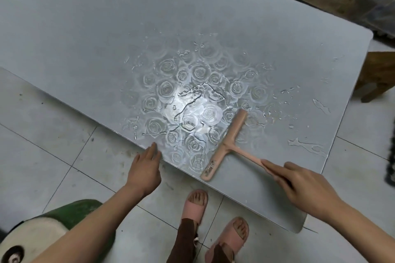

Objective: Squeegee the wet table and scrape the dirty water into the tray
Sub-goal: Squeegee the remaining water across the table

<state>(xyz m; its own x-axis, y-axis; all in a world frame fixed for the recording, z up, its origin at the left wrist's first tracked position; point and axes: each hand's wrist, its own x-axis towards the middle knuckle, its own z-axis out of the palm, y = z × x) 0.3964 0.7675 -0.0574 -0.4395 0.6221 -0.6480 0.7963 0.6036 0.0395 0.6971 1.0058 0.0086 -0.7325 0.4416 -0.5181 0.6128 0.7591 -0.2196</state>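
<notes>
Likely light, stiff squeegee [224, 145], handle end pinched in right hand [305, 186]; left hand [145, 171] fingers [152, 151] straight at table [106, 28] edge.

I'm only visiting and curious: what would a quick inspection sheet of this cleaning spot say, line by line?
Surface: grey table with a rose pattern, wet; puddle and scattered droplets towards the near edge.
Job's things: pink squeegee, its blade on the table to the right of the puddle; no tray in view.
Clutter: nothing seen.
Grippers: left hand open, fingertips at the table's near edge; right hand grips the squeegee handle.
Cables: nothing seen.
Surroundings: tiled floor, green panda-patterned stool lower left, wooden furniture at right, pink slippers on the person's feet.
</notes>
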